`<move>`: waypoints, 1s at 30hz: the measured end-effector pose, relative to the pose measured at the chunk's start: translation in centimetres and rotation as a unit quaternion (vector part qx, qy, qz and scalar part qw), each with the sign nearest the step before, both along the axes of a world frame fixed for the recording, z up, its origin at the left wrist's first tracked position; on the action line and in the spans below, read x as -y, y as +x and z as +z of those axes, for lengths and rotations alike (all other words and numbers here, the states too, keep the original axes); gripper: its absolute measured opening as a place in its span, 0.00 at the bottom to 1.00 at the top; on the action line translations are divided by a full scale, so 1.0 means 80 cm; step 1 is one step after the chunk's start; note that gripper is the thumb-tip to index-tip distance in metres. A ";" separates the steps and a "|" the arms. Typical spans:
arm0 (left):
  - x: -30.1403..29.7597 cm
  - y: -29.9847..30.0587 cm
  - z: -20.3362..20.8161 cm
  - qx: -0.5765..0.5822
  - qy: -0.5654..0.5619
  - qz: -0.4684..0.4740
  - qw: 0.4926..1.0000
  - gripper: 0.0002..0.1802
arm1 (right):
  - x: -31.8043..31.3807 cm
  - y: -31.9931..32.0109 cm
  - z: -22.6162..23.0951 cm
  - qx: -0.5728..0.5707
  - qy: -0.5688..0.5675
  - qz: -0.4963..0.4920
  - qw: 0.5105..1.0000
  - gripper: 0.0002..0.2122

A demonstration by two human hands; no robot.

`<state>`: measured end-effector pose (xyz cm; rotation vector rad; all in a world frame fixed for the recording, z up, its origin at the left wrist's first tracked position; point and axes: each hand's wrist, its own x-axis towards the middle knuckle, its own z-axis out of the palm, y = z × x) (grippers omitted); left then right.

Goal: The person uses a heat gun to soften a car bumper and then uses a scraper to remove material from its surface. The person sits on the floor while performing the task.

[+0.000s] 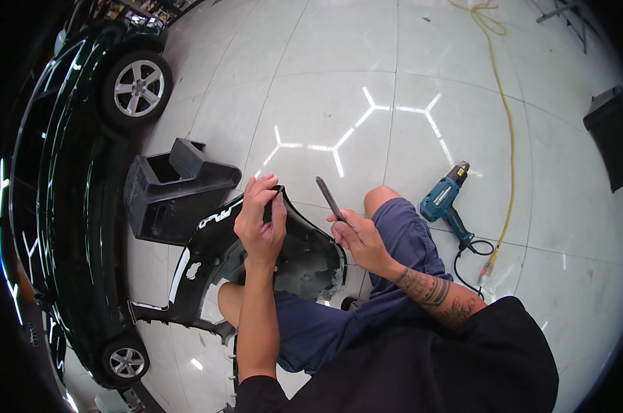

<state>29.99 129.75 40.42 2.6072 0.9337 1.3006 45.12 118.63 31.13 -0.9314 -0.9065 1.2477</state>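
Note:
A black car bumper cover with pale edge strips and cut-outs lies across my lap and the floor, its inner side partly showing. My left hand is at its upper tip, thumb and fingers curled together around the edge there. The exact contact is partly hidden by the fingers. My right hand grips a slim dark bar-shaped tool, its far end pointing up and left, apart from the cover. Its exact kind is not clear.
A teal and black heat gun lies to the right, its black cord meeting a yellow extension cord. A dark plastic step stool stands at left, beside a dark green car. A black object sits at the far right.

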 end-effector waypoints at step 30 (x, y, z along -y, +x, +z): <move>-0.003 -0.004 0.018 -0.010 -0.075 0.011 0.997 0.06 | -0.048 -0.124 0.023 -0.071 0.055 0.034 0.995 0.08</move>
